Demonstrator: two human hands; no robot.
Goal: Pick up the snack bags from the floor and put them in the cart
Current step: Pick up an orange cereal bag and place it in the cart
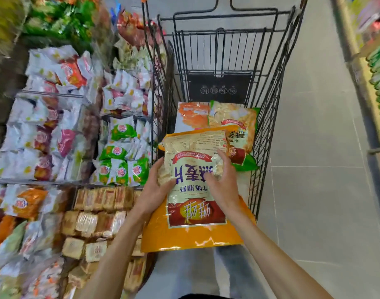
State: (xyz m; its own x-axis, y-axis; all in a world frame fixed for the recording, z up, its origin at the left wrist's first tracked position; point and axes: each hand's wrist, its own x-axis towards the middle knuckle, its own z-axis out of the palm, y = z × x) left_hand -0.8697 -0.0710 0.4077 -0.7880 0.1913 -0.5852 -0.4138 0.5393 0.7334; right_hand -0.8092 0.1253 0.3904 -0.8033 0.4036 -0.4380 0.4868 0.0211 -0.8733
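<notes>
The left hand and right hand grip the bag by its sides, fingers curled on its front, above the near end of the cart. The near rim is hidden behind the bag, which may not be past it. Let go now, it could slide to the floor. Farther in lie two bags, and a hard drop could crush them.
</notes>
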